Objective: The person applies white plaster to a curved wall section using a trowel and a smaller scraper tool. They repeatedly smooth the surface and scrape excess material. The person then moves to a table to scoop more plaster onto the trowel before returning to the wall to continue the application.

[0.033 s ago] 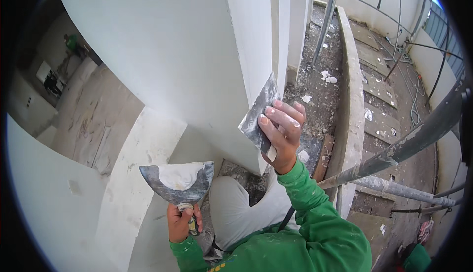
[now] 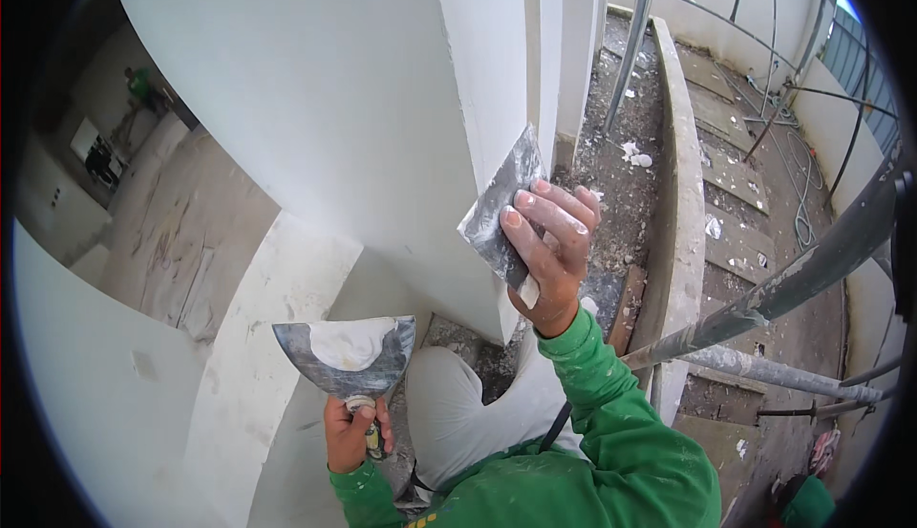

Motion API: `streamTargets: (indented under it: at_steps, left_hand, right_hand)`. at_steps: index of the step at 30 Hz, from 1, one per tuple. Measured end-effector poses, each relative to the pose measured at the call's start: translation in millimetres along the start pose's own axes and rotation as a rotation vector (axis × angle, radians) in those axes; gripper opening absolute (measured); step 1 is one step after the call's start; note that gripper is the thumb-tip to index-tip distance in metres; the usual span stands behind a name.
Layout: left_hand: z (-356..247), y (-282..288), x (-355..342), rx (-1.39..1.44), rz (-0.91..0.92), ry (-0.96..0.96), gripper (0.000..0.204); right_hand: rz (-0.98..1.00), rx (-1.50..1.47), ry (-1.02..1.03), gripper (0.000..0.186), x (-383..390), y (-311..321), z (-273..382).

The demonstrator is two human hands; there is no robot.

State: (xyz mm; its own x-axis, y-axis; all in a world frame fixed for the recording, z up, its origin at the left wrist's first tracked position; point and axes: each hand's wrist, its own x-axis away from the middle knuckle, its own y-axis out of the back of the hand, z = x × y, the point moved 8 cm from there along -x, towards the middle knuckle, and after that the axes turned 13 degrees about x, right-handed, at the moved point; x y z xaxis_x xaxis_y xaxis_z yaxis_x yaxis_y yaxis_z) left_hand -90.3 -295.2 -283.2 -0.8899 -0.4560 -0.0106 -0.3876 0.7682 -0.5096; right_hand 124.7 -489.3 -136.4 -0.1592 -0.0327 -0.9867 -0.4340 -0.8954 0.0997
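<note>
My left hand (image 2: 351, 432) grips the handle of a wide putty knife (image 2: 330, 361), its blade pointing up and away from me. A lump of white putty (image 2: 351, 342) lies on that blade. My right hand (image 2: 559, 241), dusted white, is closed on a flat metal scraper blade (image 2: 506, 213), fingers across its face and the thumb hidden behind. The blade is smeared with putty and overlaps the edge of the white wall corner (image 2: 478, 136); whether it touches, I cannot tell.
Scaffold pipes (image 2: 793, 284) cross at the right. Beyond the corner runs a low concrete curb (image 2: 680, 184) beside rubble-strewn ground (image 2: 621, 203). A pale ledge (image 2: 258, 337) lies to the left. Another person in green (image 2: 141, 86) is far off at the upper left.
My right hand and the scraper blade have shifted slightly upward along the wall corner. My left hand and the putty knife stay almost where they were.
</note>
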Motion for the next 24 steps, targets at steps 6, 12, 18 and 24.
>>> streamTargets:
  at_steps: [6,12,18,24]
  left_hand:
    - [-3,-13,-9,0.01,0.018,-0.023,0.029]
    - [-9,-26,-16,-0.01,0.05,-0.014,0.022]
    - [-14,-52,-19,0.007,0.106,0.005,0.023]
    - [-20,-58,-13,0.013,0.1,-0.015,0.028]
  right_hand:
    - [0.064,0.008,-0.111,0.032,67,-7,-7]
    - [0.071,0.001,-0.076,0.044,3,1,4]
    - [0.011,0.001,0.089,0.06,-140,10,11]
    - [0.169,-0.021,-0.006,0.054,-33,1,-1]
